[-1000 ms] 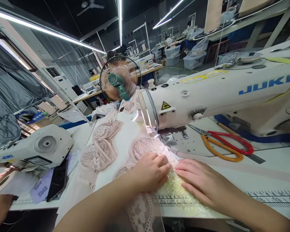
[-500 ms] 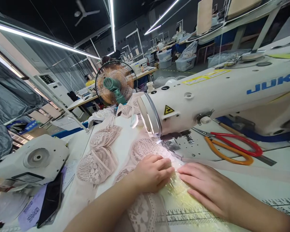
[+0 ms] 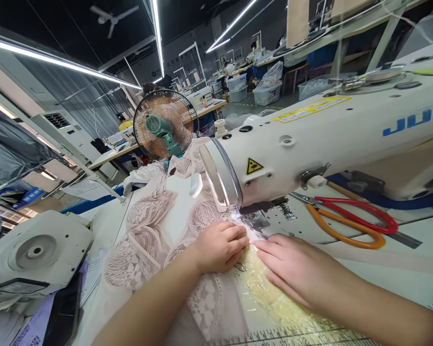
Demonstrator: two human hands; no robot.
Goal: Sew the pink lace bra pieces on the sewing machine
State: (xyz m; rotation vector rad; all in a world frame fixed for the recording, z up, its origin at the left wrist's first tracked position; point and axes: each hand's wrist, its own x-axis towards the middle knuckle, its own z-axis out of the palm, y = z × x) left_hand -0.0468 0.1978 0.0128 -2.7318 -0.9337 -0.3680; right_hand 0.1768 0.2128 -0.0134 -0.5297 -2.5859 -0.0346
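Note:
A pale pink lace bra (image 3: 207, 216) lies under the needle end of a white sewing machine (image 3: 223, 175). My left hand (image 3: 222, 247) is curled over its edge just in front of the needle area, fingers bent and pressed together on the material. Close beside it, my right hand (image 3: 292, 271) lies flat with fingers stretched out over a shiny, pale yellow crinkled piece (image 3: 270, 293). Whether that piece is joined to the bra I cannot tell. The right thumb is hidden, as is the cloth beneath both palms.
Red-and-orange-handled scissors (image 3: 350, 223) lie right of the needle area. More lace bras (image 3: 133, 262) are spread at left, near another machine head (image 3: 36, 252) and a dark phone (image 3: 63, 307). A printed ruler scale (image 3: 274, 336) runs along the front. Behind stands a fan (image 3: 166, 125).
The view has shifted slightly. Both hands have moved a little toward the needle with the material, and more of the yellow piece shows between and below them.

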